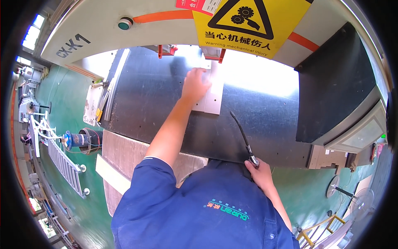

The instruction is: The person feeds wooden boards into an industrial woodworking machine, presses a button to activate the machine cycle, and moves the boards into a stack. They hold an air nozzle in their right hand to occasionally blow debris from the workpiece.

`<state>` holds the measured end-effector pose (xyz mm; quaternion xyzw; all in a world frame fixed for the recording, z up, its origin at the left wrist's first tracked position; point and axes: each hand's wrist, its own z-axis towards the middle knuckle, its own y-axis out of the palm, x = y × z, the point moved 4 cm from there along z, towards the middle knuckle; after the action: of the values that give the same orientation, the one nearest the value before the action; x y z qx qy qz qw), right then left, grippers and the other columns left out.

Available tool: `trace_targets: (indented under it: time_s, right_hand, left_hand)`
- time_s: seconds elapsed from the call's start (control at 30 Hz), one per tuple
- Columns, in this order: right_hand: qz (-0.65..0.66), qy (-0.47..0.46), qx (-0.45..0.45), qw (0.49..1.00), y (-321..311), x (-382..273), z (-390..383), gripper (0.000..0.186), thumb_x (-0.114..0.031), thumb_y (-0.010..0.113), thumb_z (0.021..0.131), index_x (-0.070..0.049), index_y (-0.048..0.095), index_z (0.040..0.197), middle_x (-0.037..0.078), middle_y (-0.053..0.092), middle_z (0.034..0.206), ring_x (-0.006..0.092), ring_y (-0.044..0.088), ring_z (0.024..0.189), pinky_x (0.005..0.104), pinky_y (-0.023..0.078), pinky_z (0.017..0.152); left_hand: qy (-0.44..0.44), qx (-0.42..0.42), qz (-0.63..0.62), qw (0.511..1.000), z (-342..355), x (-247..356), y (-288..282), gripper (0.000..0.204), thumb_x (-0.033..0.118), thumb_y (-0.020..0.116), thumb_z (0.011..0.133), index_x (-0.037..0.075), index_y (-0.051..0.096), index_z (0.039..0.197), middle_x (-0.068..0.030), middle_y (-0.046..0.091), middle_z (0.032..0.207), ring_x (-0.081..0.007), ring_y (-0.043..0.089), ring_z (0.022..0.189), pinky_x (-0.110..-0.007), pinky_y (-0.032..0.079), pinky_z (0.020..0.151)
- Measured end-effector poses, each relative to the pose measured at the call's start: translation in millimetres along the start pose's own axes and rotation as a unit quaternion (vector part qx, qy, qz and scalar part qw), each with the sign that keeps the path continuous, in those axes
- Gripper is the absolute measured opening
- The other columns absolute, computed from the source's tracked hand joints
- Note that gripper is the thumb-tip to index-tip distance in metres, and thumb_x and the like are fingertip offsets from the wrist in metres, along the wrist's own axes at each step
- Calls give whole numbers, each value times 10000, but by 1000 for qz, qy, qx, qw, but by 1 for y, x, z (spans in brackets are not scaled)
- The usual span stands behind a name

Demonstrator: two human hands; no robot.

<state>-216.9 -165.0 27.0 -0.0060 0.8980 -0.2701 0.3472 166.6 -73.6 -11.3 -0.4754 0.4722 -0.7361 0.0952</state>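
On your left, a white ladder-like frame point(66, 164) is standing on the green floor point(62, 114), and a worn brown board point(124, 145) is lying nearer you, along the near edge of a dark bench point(265, 133). Toward the middle, your left hand point(196, 85) is hanging over the left part of a pale plate point(215, 93); its fingers are blurring, curling slightly, so you cannot tell from here whether they are pinching, pressing or only hovering. The pale plate is lying flat on the dark bench, its long side running from near to far, its far end sitting close to a red-edged clamp point(222, 56). A line is running down its length; whether it is marking a fold or two pieces side by side is staying unclear. Judging by its look, you are probably handling thin sheet metal: stiff, fairly light, smooth enough to be sliding easily, perhaps sharp along its edges. The bare right edge and near corners are offering the best hold, with fingers lying flat and clear of the clamp. Farther right, your right hand point(262, 173) is closing snugly around the near end of a black-nosed tool point(249, 152), whose thin tip is pointing far and left. Beyond, a dark housing point(338, 91) is filling the right side.
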Motion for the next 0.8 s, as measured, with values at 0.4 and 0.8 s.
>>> trace_targets:
  time_s: [0.4, 0.8]
  right_hand:
    - [-6, 3, -10, 1000, 1, 4, 3, 396, -416, 645, 907, -23, 612, 869, 133, 607, 675, 299, 581, 633, 398, 440, 630]
    - [-11, -13, -1, 1000, 0, 4, 1, 406, -431, 640, 907, -29, 615, 863, 138, 616, 683, 315, 600, 647, 406, 444, 627]
  left_hand:
    - [89, -29, 104, 990, -32, -4, 32, 663, 442, 666, 862, 60, 494, 1376, -150, 357, 1513, -347, 255, 1430, -464, 221, 1182]
    - [94, -28, 83, 992, -27, -5, 19, 591, 378, 699, 846, 59, 547, 1319, -138, 404, 1466, -347, 314, 1375, -450, 266, 1159]
